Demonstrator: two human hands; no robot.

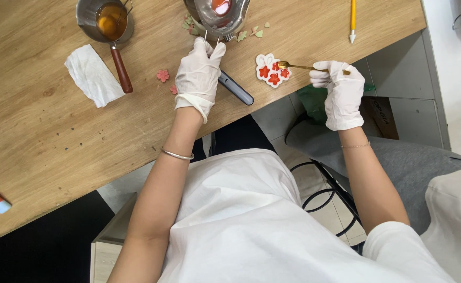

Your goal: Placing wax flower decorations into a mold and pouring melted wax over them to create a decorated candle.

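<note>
My right hand [339, 89] grips gold spoon [301, 67], tip over white mold [272, 69]. Left hand [199, 71] clenched on pot handle [212, 37] above it. I'd tip spoon slowly, keep fill inside flower cavities.

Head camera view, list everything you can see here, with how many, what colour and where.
Wooden table: one, light brown, across the upper left.
Small steel saucepan with wooden handle: one, amber liquid inside, top left.
Crumpled white tissue: one, left of the saucepan handle.
Steel melting pot: one, red and white contents, top centre.
White flower-shaped mould: one, red flower shapes in it, table edge.
Small gold spoon: one, tip over the mould.
Grey handle: one, beside the left wrist.
Pink flower piece: one, on the table.
Green bits: several, near the pot.
Yellow tool: one, top right.
Left hand: white glove, at the pot's wire handle.
Right hand: white glove, holding the spoon.
</note>
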